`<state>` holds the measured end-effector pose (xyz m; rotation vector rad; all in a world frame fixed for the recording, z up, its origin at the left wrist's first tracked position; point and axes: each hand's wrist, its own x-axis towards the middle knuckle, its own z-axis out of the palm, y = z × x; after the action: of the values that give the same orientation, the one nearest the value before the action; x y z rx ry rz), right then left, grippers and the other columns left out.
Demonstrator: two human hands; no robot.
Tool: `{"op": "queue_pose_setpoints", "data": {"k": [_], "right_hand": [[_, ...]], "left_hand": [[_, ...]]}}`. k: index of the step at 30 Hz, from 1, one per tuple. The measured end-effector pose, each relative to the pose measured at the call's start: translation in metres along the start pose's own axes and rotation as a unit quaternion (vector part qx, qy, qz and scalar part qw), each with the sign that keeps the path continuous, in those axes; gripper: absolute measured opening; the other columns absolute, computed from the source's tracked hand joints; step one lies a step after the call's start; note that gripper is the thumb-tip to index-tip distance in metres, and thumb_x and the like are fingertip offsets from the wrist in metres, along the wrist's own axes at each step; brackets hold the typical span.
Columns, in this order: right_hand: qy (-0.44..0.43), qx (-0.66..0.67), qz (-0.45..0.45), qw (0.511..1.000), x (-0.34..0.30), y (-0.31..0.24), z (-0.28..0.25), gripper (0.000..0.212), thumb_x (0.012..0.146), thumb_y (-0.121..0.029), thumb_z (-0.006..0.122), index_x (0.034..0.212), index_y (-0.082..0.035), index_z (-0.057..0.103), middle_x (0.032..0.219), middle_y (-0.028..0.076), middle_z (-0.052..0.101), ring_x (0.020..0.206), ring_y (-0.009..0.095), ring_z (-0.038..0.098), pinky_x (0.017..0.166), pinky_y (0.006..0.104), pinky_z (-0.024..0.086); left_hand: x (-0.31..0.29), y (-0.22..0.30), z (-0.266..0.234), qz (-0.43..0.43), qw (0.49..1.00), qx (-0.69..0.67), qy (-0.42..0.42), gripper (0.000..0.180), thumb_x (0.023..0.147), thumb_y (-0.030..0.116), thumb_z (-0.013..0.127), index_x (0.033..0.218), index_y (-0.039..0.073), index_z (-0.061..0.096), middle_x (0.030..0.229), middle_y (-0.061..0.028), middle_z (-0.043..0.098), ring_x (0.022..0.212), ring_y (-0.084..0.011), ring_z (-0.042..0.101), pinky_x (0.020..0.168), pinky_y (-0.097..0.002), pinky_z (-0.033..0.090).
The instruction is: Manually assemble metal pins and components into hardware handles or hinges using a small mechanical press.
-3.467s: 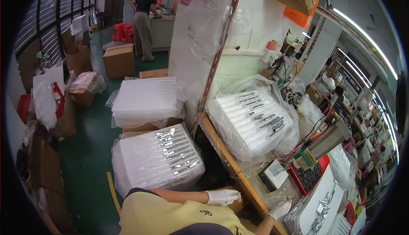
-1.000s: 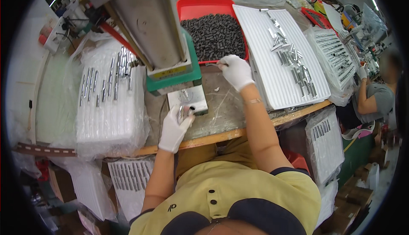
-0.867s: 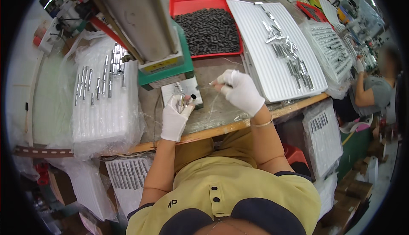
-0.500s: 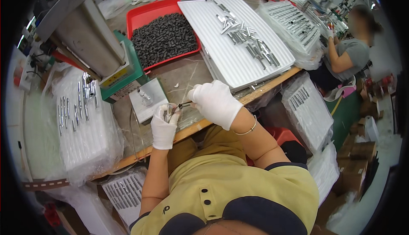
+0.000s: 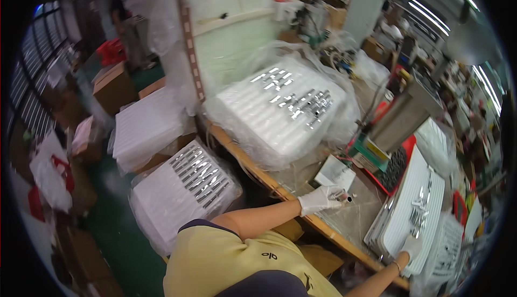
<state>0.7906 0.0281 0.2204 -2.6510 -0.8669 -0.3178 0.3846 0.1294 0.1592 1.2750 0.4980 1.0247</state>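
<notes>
My left hand (image 5: 316,200), in a white glove, is closed around a short shiny metal tube (image 5: 341,195) with a dark round end. It is over the table edge, close to a small white block (image 5: 334,173). My right hand (image 5: 412,247), also gloved in white, is at the near end of a white ridged tray (image 5: 404,230). Loose metal tubes (image 5: 419,214) lie on that tray just beyond it. Its fingers are too small and blurred to make out.
A bench press (image 5: 401,116) stands behind the block, beside a red tray of dark small parts (image 5: 395,172). Wrapped foam trays with tubes sit on the table's left (image 5: 269,116) and below its edge (image 5: 186,189). A person (image 5: 126,25) stands far left.
The view has swung left. My right hand has parted from my left and moved to the ridged tray at the right. My left hand still holds a tube.
</notes>
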Motion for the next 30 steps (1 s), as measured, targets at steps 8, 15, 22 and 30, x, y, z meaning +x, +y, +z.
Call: {"op": "queue_pose_setpoints", "data": {"k": [8,15,22,30], "right_hand": [[-0.055,-0.049,-0.034,0.997,0.032,-0.023,0.003,0.028,0.076,-0.021,0.061,0.094,0.0,0.064,0.088,0.022,0.066,0.086,0.04,0.063,0.074,0.0463,0.05],[0.037,0.082,-0.078,0.993,0.004,-0.024,-0.015,0.031,0.08,-0.023,0.06,0.099,0.001,0.064,0.094,0.023,0.064,0.087,0.038,0.061,0.078,0.0423,0.048],[-0.145,0.423,-0.306,0.841,-0.155,-0.178,-0.067,0.02,0.078,-0.013,0.063,0.093,0.0,0.066,0.077,0.011,0.064,0.071,0.013,0.059,0.067,0.0266,0.047],[-0.249,0.34,-0.348,0.837,-0.151,-0.205,-0.051,0.018,0.073,-0.015,0.07,0.087,-0.004,0.066,0.076,0.012,0.063,0.068,0.024,0.061,0.065,0.0317,0.05]], "left_hand": [[-0.014,0.027,-0.032,-0.007,0.998,-0.068,-0.006,0.025,0.083,0.017,0.068,0.102,0.005,0.056,0.085,0.0024,0.054,0.062,-0.0038,0.043,0.054,-0.0178,0.034],[-0.028,0.038,-0.035,0.004,1.0,-0.013,0.013,0.022,0.084,0.011,0.066,0.103,0.004,0.057,0.094,0.0022,0.057,0.081,-0.0067,0.052,0.072,-0.0218,0.044],[-0.015,0.038,-0.035,0.062,0.97,0.224,0.076,0.018,0.076,0.001,0.07,0.092,0.002,0.062,0.091,-0.0041,0.064,0.083,-0.0092,0.059,0.075,-0.0236,0.05],[0.006,0.032,-0.019,0.026,0.976,0.213,0.047,0.019,0.073,-0.002,0.072,0.088,0.003,0.062,0.089,-0.0038,0.063,0.078,-0.0086,0.057,0.071,-0.0227,0.047]]}}
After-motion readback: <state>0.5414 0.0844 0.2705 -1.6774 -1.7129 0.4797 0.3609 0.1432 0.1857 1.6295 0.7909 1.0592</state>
